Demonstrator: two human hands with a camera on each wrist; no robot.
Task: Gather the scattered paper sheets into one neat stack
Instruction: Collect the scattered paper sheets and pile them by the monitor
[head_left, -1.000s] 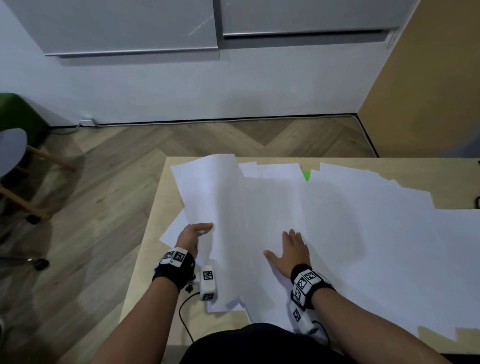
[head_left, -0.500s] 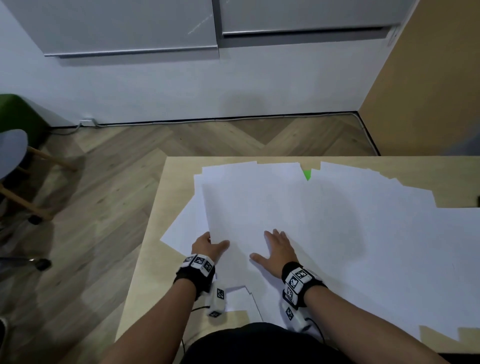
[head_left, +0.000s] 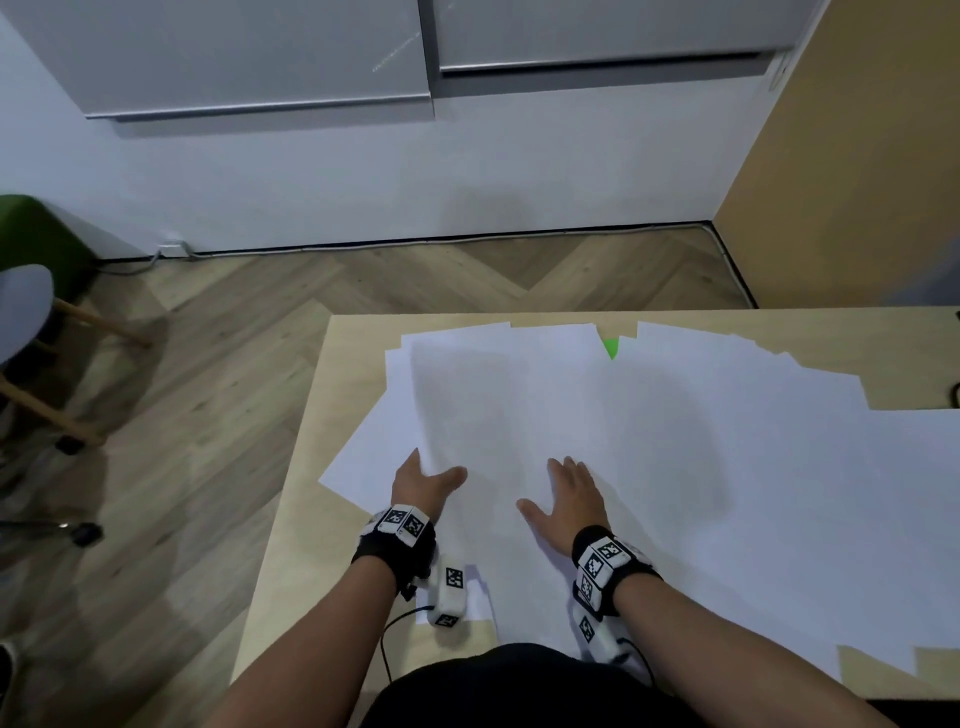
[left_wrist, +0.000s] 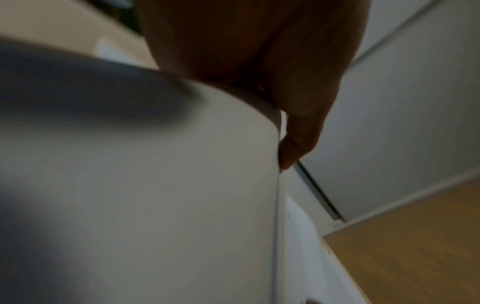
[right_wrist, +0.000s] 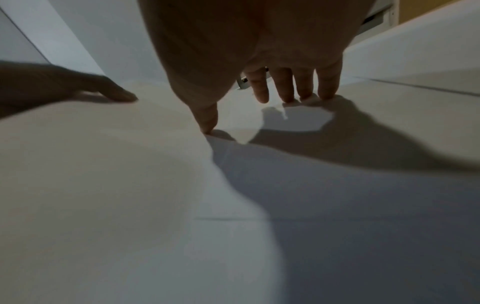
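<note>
Many white paper sheets (head_left: 727, 467) lie overlapping across the light wooden table (head_left: 306, 467). The top sheet (head_left: 493, 405) rests flat at the left of the spread. My left hand (head_left: 428, 483) pinches that sheet's near-left edge, thumb on top and fingers hidden beneath. In the left wrist view the sheet (left_wrist: 155, 185) covers the fingers and only the thumb (left_wrist: 293, 144) shows. To the right, my right hand (head_left: 566, 499) presses flat on the same sheet. Its straight fingers (right_wrist: 285, 88) touch the paper (right_wrist: 130, 185) in the right wrist view.
A small green thing (head_left: 610, 347) peeks out between sheets near the table's far edge. A stool (head_left: 21, 306) and a green seat (head_left: 31, 228) stand on the floor at the left. A wooden panel (head_left: 857, 156) rises at the right, and a black cable (head_left: 955, 395) shows at the right edge.
The sheet my left hand held raised has come down flat onto the spread, shifted right. Both hands have slid nearer to me, and the right hand stays flat on the paper.
</note>
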